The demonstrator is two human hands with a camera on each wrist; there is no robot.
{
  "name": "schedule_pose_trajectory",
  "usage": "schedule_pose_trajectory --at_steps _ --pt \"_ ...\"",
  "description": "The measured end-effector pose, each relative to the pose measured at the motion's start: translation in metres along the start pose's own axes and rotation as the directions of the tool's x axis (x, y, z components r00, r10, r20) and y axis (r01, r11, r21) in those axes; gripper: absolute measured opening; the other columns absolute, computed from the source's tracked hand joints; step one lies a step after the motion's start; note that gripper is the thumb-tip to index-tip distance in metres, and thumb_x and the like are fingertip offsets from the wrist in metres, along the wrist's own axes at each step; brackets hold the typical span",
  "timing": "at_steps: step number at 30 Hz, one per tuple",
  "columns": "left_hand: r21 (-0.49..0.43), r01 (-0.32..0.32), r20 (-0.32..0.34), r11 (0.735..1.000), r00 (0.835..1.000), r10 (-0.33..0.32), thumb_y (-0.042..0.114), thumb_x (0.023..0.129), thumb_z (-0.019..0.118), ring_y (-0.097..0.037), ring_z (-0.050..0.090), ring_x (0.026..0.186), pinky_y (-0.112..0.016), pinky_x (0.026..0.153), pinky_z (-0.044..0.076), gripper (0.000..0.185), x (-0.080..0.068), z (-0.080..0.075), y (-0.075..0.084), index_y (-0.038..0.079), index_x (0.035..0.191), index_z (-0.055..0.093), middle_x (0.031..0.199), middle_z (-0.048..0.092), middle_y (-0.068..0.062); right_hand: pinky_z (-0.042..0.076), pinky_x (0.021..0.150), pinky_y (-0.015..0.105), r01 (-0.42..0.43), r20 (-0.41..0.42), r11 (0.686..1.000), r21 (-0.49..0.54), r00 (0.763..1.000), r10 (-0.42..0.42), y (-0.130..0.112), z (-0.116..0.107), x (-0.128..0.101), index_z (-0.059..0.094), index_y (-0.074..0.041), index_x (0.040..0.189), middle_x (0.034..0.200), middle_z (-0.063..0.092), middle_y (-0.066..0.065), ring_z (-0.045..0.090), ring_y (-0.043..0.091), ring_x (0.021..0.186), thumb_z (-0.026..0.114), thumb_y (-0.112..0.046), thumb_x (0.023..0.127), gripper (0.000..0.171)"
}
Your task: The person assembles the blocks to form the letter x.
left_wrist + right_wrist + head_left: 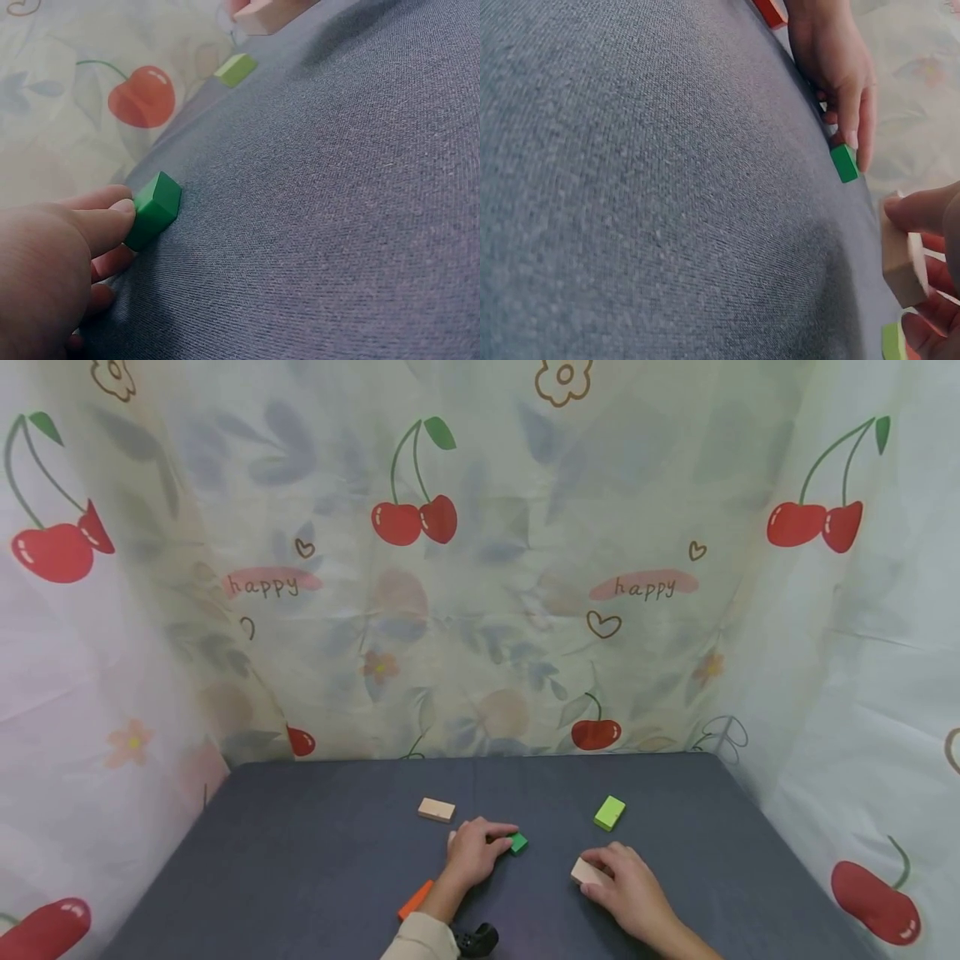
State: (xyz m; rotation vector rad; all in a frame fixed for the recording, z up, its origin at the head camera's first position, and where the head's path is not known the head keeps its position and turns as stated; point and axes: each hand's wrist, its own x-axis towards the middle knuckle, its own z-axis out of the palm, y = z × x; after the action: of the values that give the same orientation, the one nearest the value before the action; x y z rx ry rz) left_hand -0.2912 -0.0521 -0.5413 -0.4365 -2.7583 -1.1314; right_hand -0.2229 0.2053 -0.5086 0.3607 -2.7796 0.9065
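My left hand [474, 852] lies on the grey table cloth [315, 860] and its fingertips [120, 214] pinch the near end of a small dark green block [517, 842] [154, 210] [845, 162], which sits on the cloth. To the right, my right hand [628, 883] grips a tan wooden block [585, 872] [902, 259] between thumb and fingers [922, 210], low over the table; whether it touches the cloth I cannot tell. The two hands are about a hand's width apart.
A light green block [610, 812] [235, 69] lies beyond the right hand. A second tan block [437, 810] lies behind the left hand, and an orange block [415, 900] beside the left wrist. A cherry-print curtain [480, 568] walls in the table on three sides.
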Motion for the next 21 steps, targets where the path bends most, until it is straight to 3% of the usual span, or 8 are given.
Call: schedule_pose_trajectory --at_steps 6,12,21 --pt "0.004 -0.003 -0.009 1.0 1.0 0.003 0.026 0.089 0.071 -0.019 0.056 0.089 -0.038 0.071 0.031 0.021 -0.001 0.0 0.002 0.027 0.109 0.077 0.096 0.066 0.006 0.04 0.068 0.028 0.027 -0.126 0.999 0.032 0.992 -0.023 -0.003 0.005 0.0 0.073 -0.02 0.102 0.085 0.054 -0.016 0.049 0.01 0.079 0.087 -0.013 0.07 0.036" --pt "0.008 0.007 -0.008 1.0 1.0 -0.007 0.026 0.089 0.071 -0.019 0.055 0.089 -0.037 0.07 0.031 0.021 -0.001 -0.001 0.002 0.028 0.109 0.077 0.096 0.066 0.006 0.04 0.064 0.027 0.102 -0.253 0.994 0.036 0.963 -0.09 -0.002 0.011 0.001 0.074 -0.016 0.101 0.085 0.055 -0.013 0.048 0.008 0.075 0.089 -0.01 0.065 0.04" --pt "-0.012 0.013 -0.001 1.0 1.0 -0.013 0.024 0.089 0.071 -0.02 0.056 0.091 -0.038 0.071 0.031 0.021 0.0 -0.002 0.004 0.026 0.109 0.077 0.099 0.067 0.005 0.041 0.063 0.026 0.167 -0.344 0.985 0.038 0.928 -0.144 -0.001 0.018 0.004 0.073 -0.015 0.1 0.084 0.055 -0.011 0.049 0.008 0.074 0.09 -0.008 0.063 0.042"
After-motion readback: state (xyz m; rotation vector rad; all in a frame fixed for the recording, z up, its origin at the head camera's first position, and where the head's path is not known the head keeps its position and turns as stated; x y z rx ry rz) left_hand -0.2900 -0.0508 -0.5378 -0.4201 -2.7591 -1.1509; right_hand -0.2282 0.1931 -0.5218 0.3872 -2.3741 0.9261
